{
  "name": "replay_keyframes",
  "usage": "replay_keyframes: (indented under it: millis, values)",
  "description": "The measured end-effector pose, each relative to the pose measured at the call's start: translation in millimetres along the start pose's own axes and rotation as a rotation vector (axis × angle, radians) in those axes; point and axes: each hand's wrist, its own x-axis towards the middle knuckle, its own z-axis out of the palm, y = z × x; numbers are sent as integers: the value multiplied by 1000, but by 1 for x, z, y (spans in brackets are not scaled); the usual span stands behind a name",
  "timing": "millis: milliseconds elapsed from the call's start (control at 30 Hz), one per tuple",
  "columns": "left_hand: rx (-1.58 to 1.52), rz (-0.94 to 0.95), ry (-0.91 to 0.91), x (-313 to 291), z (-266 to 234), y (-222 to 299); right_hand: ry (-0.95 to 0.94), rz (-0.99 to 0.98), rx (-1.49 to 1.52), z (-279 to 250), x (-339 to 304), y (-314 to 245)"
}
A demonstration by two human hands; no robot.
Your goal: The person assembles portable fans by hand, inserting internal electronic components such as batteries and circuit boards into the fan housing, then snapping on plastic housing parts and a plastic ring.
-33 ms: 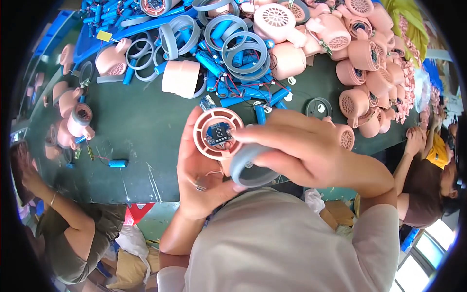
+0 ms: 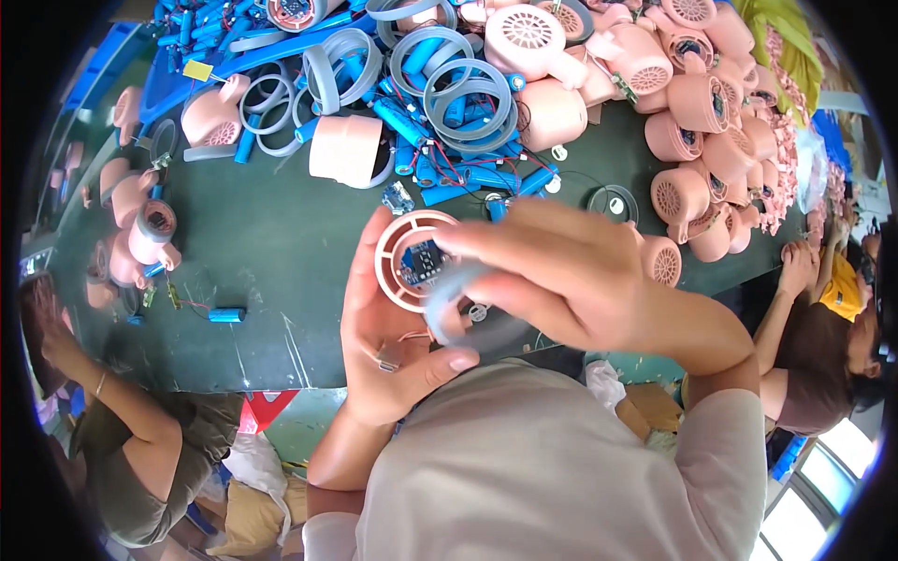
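Note:
My left hand (image 2: 374, 374) is closed around a round pink fan housing (image 2: 385, 271), its open face turned up. Inside the housing lies a small dark blue circuit board (image 2: 419, 265). Thin wires with a small metal part (image 2: 386, 361) hang over my left palm. A grey ring (image 2: 443, 307) is pinched between my right thumb and fingers, tilted over the housing's lower right edge. The index finger of my right hand (image 2: 575, 276) reaches over the housing's rim; motion blurs the fingertips. Whether ring and housing touch, I cannot tell.
Blue cylindrical batteries (image 2: 402, 122) with wires and loose grey rings (image 2: 470, 106) lie heaped beyond my hands. Pink fan housings (image 2: 702, 103) are piled at the right, others (image 2: 150, 229) at the left. Another person's arm (image 2: 122, 397) is at the left; a person's hand (image 2: 798, 271) rests at the right.
My right hand has shifted slightly left with the grey ring, which now overlaps the pink housing's lower right edge. My left thumb has moved a little right.

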Motion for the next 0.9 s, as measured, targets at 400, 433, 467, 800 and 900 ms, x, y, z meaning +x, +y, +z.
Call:
replay_keyframes:
  millis: [400, 433, 467, 800, 900]
  values:
    - [183, 133, -106, -13, -6, 5, 161, -389, -71, 21, 21, 7]
    - [164, 114, -78, -13, -4, 6, 162, -388, -72, 22, 22, 7]
    - [164, 112, -79, -14, -4, 6, 173, -399, -81, 22, 22, 7]
    - [259, 186, -122, -12, -5, 3, 339, -410, -69, 32, 18, 12]
    - [227, 131, -59, -17, -2, 4, 335, -331, -143, 32, 14, 7]
